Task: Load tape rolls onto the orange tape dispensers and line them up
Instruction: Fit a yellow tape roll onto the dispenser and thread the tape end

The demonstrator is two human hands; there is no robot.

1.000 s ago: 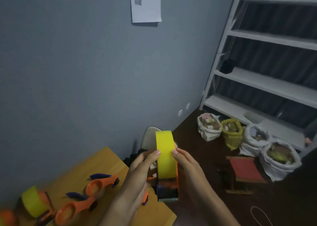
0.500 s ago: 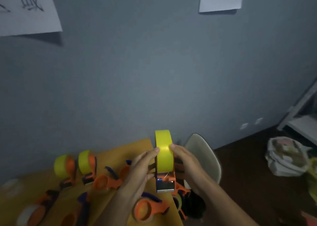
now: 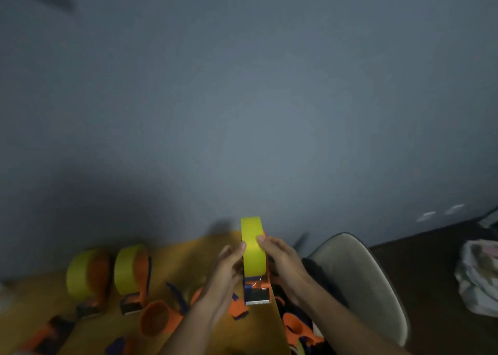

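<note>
I hold an orange tape dispenser (image 3: pixel 256 290) upright over the yellow table (image 3: pixel 188 255), with a yellow tape roll (image 3: pixel 252 247) mounted on it and its metal blade end facing me. My left hand (image 3: pixel 229 265) grips its left side, thumb on the roll. My right hand (image 3: pixel 280 263) grips the right side. Two loaded dispensers (image 3: pixel 87 274) (image 3: pixel 132 268) stand side by side at the left. Empty orange dispensers (image 3: pixel 159 318) lie on the table below my hands.
A grey wall rises right behind the table. A pale chair (image 3: pixel 361 279) stands to the right of the table, with more orange dispenser parts (image 3: pixel 296 327) near its seat. A white bag (image 3: pixel 479 274) sits on the dark floor at the far right.
The view swung left from the shelves toward the table, bringing the two loaded dispensers in. Both hands kept hold of the dispenser with the yellow roll.
</note>
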